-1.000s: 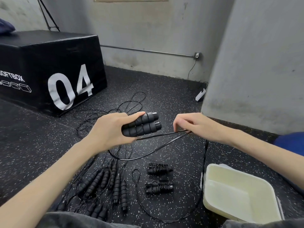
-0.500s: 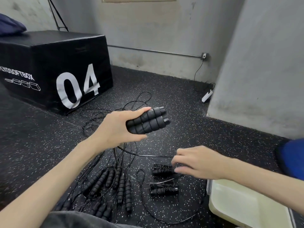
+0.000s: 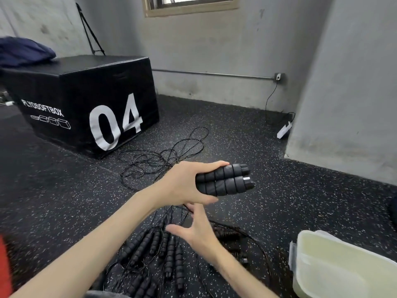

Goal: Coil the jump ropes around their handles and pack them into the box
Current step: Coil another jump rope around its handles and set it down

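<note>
While my left hand (image 3: 180, 186) is gripping the paired handles (image 3: 223, 179), my right hand (image 3: 193, 229) is hovering open-fingered, holding nothing. I'm thinking: catch the cord (image 3: 255, 239) close, wrap tight.

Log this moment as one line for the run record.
left hand: grips paired jump rope handles | right hand: open below, reaching up toward rope | plastic box: nothing visible inside

- Even, soft, dim grey light; daylight enters at the window (image 3: 191, 1) above.
- Faint shadows on the floor (image 3: 279, 201).
- Motion blur smears the right hand (image 3: 193, 231).
- Wide-angle bending at the edges.
</note>
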